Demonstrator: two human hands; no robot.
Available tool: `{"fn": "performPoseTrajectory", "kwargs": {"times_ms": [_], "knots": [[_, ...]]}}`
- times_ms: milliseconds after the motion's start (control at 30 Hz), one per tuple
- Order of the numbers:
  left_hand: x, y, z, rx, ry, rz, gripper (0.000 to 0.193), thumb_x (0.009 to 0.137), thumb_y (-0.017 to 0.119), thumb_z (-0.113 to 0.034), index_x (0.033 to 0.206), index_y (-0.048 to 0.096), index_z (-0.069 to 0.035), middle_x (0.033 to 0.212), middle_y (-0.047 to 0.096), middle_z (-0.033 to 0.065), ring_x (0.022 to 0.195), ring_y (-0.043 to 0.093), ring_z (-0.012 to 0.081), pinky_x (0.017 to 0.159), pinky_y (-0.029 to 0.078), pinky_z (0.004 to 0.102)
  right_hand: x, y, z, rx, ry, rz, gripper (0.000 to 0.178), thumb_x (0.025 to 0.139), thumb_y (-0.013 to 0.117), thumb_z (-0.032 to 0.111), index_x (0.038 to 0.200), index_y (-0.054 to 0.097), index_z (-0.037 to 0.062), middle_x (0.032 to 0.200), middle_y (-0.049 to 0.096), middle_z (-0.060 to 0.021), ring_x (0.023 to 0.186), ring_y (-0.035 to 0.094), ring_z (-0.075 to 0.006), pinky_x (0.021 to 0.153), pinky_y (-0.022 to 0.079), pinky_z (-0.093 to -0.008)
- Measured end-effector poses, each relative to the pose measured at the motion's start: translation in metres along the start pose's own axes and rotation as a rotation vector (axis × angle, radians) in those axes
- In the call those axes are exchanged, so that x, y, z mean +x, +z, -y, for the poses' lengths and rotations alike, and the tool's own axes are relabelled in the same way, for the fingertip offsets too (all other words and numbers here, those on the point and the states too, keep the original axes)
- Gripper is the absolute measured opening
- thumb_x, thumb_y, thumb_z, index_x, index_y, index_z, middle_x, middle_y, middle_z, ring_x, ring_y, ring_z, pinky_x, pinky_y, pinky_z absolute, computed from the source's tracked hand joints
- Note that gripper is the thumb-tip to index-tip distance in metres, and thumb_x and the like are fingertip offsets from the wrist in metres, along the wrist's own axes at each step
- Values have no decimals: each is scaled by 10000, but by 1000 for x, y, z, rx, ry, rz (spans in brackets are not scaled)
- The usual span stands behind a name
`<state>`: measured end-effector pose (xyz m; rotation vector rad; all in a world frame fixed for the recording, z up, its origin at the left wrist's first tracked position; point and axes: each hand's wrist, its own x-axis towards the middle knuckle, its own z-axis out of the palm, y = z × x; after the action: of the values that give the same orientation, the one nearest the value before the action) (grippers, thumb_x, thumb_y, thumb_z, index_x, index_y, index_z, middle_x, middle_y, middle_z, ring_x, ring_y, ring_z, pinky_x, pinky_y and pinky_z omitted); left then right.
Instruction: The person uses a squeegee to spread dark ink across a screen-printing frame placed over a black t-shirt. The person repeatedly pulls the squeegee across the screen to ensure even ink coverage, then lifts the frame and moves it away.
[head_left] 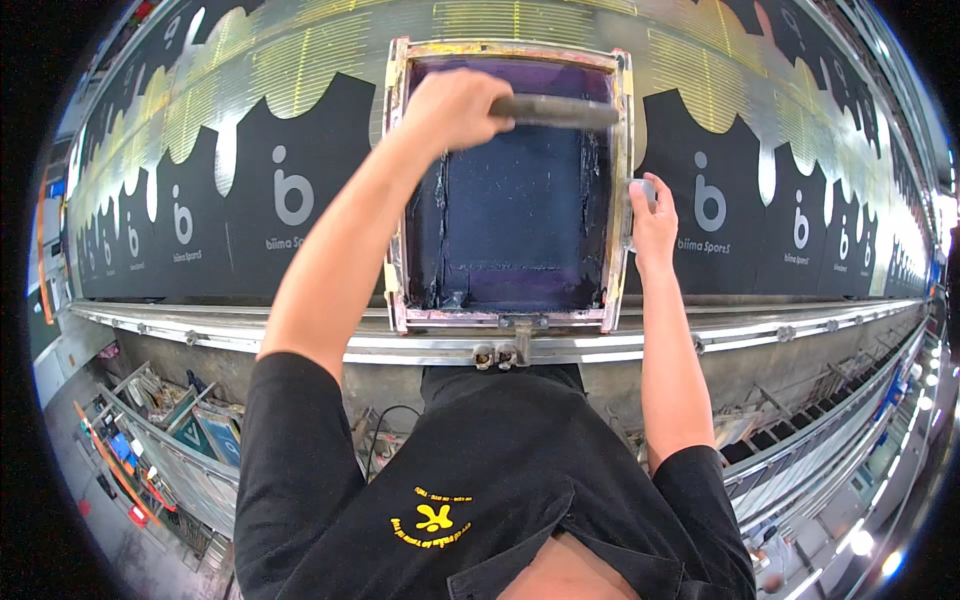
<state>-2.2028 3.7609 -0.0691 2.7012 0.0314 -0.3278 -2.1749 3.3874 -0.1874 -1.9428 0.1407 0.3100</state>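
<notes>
A screen printing frame [397,180] lies in front of me over the long table, its dark blue-black mesh [515,215] smeared with ink. Across the far part of the mesh runs a squeegee [565,111], slightly blurred. My left hand [455,108] is closed round its left end. At the frame's right side, my right hand [655,225] has its fingers curled on a small grey handle [642,190]; how it joins the frame is hidden. Black cut fabric pieces [290,190] with pale grey prints lie on both sides of the frame.
A metal rail [250,340] with small stops runs along the table's near edge. A metal bracket [522,335] sits at the frame's near side. Beyond the fabric shows the shiny, yellow-lined table surface [480,20]. Racks [190,430] with framed screens stand below left.
</notes>
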Motion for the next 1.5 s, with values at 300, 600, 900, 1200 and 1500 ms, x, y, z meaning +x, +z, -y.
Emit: {"fn": "performPoseTrajectory", "kwargs": {"times_ms": [300,600,900,1200,1500], "knots": [[56,11,17,238,-53,-7,447,911,835,-493,1015,811,-59,973,804,195,967,772,417,857,602,542,85,57,158,-402,-945,60,692,793,888,651,1121,814,46,1146,794,-179,1098,745,-393,998,564,-474],[8,35,-4,215,-102,-28,415,908,824,-535,952,800,-123,920,797,151,928,778,389,810,599,533,64,90,123,-895,-832,359,480,831,876,548,932,768,91,901,763,-152,925,750,-408,795,572,-535],[-188,137,-84,24,-81,-110,156,820,744,-68,974,740,-96,952,771,109,921,762,349,834,613,488,-130,9,40,-779,-840,432,406,695,945,189,1027,737,82,991,718,-51,937,683,-276,854,523,-434],[-257,128,-117,-96,-24,-36,468,795,727,-55,1263,734,-58,1254,768,149,1186,736,347,975,597,484,-180,-36,49,-691,-791,657,421,674,922,147,1043,739,63,1036,717,-74,985,675,-306,880,524,-450],[-11,-2,-5,156,22,116,474,872,846,-592,1052,804,-155,977,804,101,972,776,355,871,607,517,41,58,153,-886,-707,504,430,889,849,478,1072,740,104,1022,752,-134,1011,744,-380,847,588,-513]]}}
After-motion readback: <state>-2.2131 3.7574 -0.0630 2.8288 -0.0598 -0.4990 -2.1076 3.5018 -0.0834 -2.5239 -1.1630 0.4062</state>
